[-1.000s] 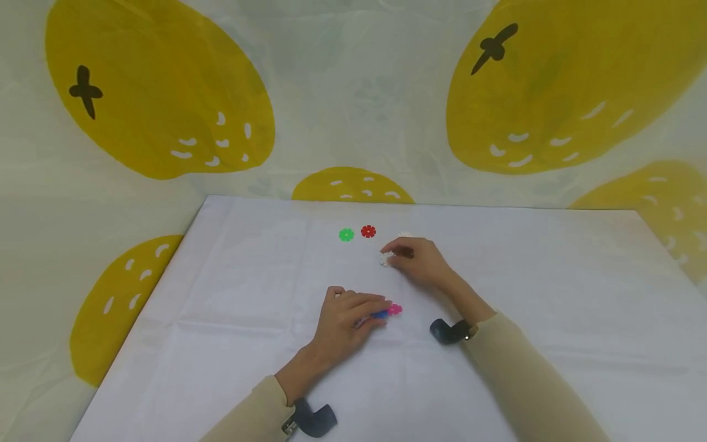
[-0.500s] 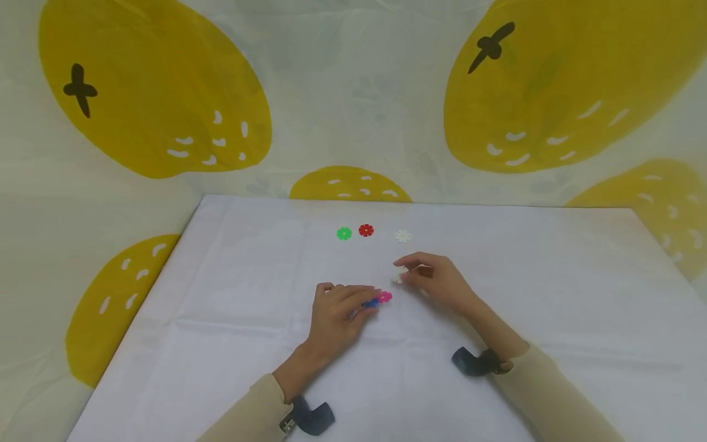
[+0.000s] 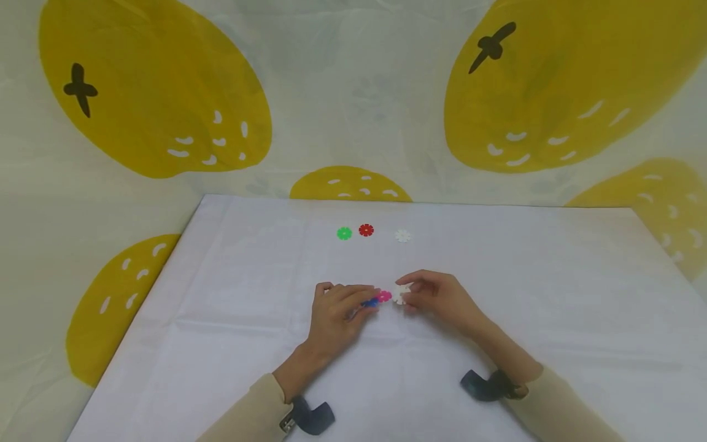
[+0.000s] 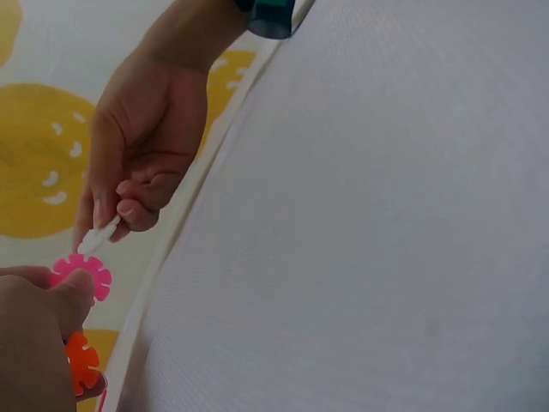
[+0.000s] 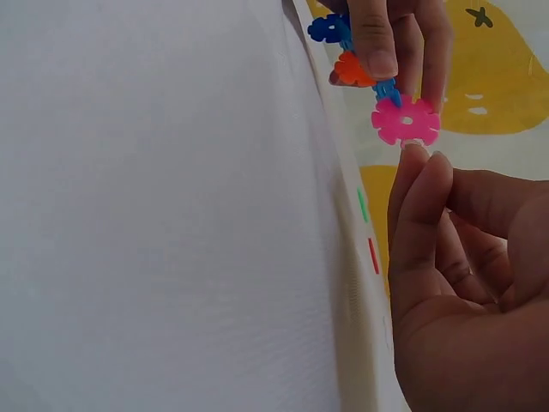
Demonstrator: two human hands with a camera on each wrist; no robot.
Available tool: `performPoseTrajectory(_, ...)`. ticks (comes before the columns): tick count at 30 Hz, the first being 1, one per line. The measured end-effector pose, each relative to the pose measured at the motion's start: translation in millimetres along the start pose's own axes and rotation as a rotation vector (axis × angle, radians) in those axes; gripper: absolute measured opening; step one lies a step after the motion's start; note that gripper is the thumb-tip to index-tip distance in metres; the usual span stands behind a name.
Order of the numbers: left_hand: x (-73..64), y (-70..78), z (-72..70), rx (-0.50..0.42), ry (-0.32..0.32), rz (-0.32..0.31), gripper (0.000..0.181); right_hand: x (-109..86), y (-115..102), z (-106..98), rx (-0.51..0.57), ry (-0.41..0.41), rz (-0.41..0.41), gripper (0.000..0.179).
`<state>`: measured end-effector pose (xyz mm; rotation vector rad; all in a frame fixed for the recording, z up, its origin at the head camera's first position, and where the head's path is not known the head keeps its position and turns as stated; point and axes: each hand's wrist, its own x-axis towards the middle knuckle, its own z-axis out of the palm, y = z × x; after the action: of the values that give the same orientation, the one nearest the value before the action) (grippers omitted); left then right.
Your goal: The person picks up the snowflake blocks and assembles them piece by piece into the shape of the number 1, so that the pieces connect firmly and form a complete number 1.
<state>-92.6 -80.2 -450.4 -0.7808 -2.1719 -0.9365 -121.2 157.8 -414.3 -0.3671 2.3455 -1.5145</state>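
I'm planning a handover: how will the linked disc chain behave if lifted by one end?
The thin chain, pinched by the left hand, is probably light. The pink disc looks flat and crisp-edged, suggesting stiffness. Pieces appear joined only near their rims, so joints might separate.

No text, label, brand, number or sign is legible (in any view).

right hand (image 3: pixel 442 301) drawn closer, pinched white disc (image 3: pixel 399 295) now at edge of pink disc (image 3: pixel 384 296)
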Motion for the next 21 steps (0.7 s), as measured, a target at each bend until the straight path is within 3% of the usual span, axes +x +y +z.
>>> performPoseTrajectory(8,-0.7,0.4,0.6,0.004,-0.029,0.002,0.035,-2.5,4,2,0.0,0.005,0.038,0.031)
performPoseTrajectory(21,-2.3,-3.1,3.1,0.009,-0.015,0.041,0.035,-3.1,11,3,0.034,-0.017,0.007,0.032)
